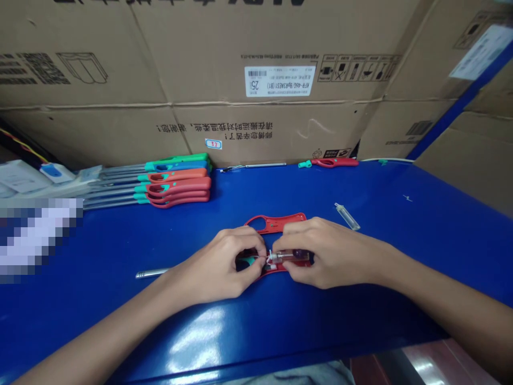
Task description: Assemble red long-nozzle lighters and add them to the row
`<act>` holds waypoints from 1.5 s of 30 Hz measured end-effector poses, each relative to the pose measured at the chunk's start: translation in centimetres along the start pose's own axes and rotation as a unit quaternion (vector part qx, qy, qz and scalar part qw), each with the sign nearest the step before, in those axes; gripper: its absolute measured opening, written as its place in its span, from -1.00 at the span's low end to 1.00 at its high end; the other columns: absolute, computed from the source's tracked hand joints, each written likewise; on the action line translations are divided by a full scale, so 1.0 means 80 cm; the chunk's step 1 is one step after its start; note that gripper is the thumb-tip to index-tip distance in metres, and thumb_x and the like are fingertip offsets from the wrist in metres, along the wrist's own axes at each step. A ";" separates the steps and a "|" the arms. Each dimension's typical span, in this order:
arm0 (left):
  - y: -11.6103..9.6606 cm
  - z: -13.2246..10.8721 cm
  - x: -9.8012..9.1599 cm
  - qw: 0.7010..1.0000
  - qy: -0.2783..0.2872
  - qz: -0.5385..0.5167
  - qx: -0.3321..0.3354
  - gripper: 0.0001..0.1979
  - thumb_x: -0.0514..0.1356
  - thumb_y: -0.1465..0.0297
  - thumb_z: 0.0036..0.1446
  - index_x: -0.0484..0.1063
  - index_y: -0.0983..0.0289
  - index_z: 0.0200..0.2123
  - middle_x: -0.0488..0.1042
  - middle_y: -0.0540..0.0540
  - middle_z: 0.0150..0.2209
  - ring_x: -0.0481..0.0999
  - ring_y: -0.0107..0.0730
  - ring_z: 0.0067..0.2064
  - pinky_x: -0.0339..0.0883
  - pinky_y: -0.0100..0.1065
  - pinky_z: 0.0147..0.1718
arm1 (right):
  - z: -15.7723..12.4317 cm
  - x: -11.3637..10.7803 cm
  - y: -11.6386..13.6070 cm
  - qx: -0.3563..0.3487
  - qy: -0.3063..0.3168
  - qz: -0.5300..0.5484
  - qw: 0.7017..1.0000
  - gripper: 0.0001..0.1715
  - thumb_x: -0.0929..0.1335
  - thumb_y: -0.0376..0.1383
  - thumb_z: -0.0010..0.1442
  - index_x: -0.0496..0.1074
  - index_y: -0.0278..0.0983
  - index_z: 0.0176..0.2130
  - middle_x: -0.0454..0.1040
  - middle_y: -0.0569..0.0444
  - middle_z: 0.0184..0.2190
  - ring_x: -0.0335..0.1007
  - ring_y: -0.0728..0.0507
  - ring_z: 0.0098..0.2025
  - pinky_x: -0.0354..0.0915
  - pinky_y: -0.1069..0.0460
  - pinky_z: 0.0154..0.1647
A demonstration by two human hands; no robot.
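My right hand (332,255) grips a small clear lighter fuel tank (285,257) with a pale nozzle at its left end. Thumb and fingertips of my left hand (226,262) are pinched together right beside that nozzle; a thin pale strand shows there, but what they hold is too small to make out. Beneath both hands lies a red lighter shell half (276,269), partly hidden, with a teal piece (249,260) in it. The other red shell half (286,223) rests just behind. A metal lighter tube (150,274) sticks out to the left under my left wrist.
Several assembled lighters (180,184) are stacked at the back left. Along the cardboard box (224,117) lie a thin metal rod (264,165) and a red lighter shell (334,162). Another clear tank (348,216) lies on the blue table (401,235) at right.
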State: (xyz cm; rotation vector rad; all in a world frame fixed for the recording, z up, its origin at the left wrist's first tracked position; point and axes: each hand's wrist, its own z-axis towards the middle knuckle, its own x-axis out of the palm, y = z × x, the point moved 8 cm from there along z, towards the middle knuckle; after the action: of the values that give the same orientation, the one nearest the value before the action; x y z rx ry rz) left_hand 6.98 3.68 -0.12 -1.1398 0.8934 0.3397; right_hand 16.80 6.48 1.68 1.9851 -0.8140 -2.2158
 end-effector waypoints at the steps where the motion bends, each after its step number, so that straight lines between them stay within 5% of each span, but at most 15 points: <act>1: -0.001 0.000 -0.001 1.000 -0.006 -0.001 0.009 -0.87 0.13 0.56 0.13 0.46 0.29 -0.35 0.51 0.04 -0.28 0.47 -0.41 -0.24 0.31 -0.37 -0.20 | 0.000 0.000 0.000 0.000 0.001 -0.004 1.000 -0.88 0.30 -0.44 0.07 0.45 -0.30 -0.39 0.36 0.15 -0.47 0.16 0.02 -0.46 0.06 0.07 -0.43; 28: -0.010 -0.001 -0.001 0.999 -0.018 -0.003 0.051 -0.81 0.08 0.54 0.25 0.50 0.31 -0.32 0.51 0.09 -0.26 0.46 -0.39 -0.21 0.33 -0.35 -0.17 | -0.003 0.011 0.004 -0.011 0.010 -0.022 1.000 -0.79 0.30 -0.43 0.16 0.54 -0.31 -0.31 0.38 0.08 -0.38 0.23 -0.02 -0.41 0.12 0.05 -0.37; 45: -0.007 -0.003 -0.007 0.998 0.006 0.048 0.043 -0.81 0.09 0.51 0.24 0.53 0.30 -0.27 0.54 0.09 -0.21 0.47 -0.35 -0.18 0.33 -0.31 -0.13 | -0.002 0.004 0.001 -0.034 -0.043 -0.017 0.998 -0.70 0.29 -0.45 0.15 0.55 -0.30 -0.18 0.42 0.06 -0.35 0.21 -0.02 -0.41 0.13 0.05 -0.37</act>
State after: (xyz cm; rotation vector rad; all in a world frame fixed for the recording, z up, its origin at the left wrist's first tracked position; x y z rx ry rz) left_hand 6.84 3.34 0.63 -1.0231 0.9663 0.3714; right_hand 16.87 6.24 1.45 1.8998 -0.7075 -2.3300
